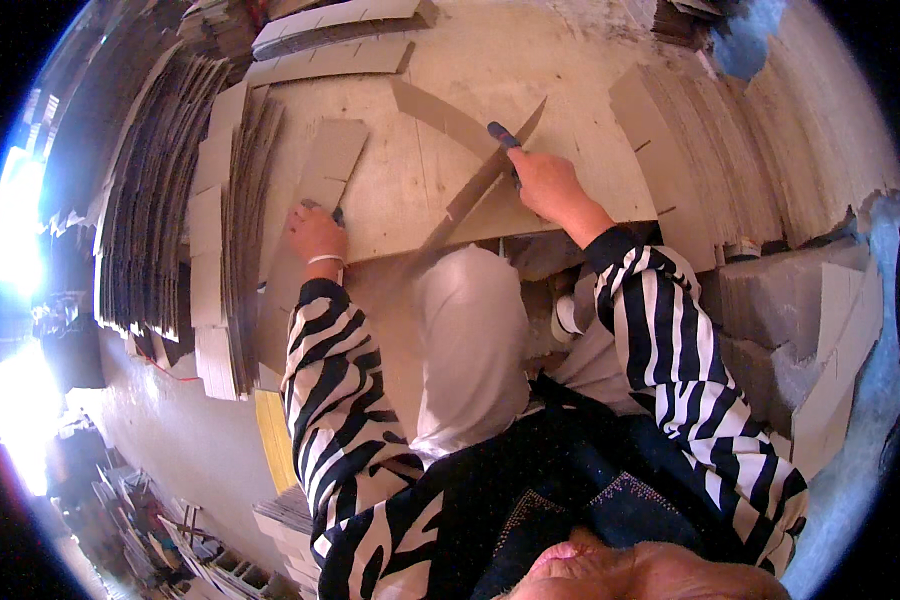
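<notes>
My right hand (550,185), dark coverings on its fingertips, is closed around a long notched cardboard strip (468,195) that slants over the table's near edge. A second cardboard strip (438,112) crosses it close to my fingers; whether the two are slotted together I cannot tell. To the left, my left hand (317,232) has its dark-tipped fingers curled on the near end of a flat, slit cardboard piece (332,160) lying on the table. Part of that piece is hidden under the fingers.
Stacks of cardboard strips stand on the left (160,190) and on the right (695,160) of the wooden table (400,190). More notched strips (335,62) lie at the far left edge. My knee (470,330) is close against the near edge.
</notes>
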A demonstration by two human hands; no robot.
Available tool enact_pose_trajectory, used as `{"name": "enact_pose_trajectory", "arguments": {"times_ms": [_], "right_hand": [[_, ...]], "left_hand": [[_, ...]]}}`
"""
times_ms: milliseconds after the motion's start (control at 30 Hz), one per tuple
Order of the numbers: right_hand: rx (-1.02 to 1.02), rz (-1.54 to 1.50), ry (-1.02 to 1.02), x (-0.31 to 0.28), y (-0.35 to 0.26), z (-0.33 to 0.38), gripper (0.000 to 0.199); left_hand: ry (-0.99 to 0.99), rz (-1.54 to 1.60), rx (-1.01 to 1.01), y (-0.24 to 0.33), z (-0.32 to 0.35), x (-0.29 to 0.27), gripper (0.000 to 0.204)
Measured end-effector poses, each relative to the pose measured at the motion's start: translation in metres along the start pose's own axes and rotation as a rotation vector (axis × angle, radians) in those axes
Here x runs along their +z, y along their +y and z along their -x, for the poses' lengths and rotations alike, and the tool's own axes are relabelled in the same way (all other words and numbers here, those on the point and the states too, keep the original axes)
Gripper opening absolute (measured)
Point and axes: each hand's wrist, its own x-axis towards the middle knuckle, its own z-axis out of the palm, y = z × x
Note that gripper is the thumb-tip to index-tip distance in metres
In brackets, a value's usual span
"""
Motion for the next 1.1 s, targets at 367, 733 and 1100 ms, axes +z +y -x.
{"name": "enact_pose_trajectory", "arguments": {"times_ms": [367,733,1100], "right_hand": [[-0.405,-0.216,0.262,0.008,-0.029,0.009,0.028],[-0.484,-0.164,0.390,0.018,-0.025,0.003,0.021],[-0.292,0.046,0.089,0.014,-0.005,0.005,0.018]], "left_hand": [[-0.201,0.604,-0.094,-0.006,-0.024,-0.055,0.027],[-0.251,0.941,-0.155,0.043,-0.020,-0.032,0.028],[-0.152,1.240,0.192,0.045,-0.047,0.004,0.031]]}}
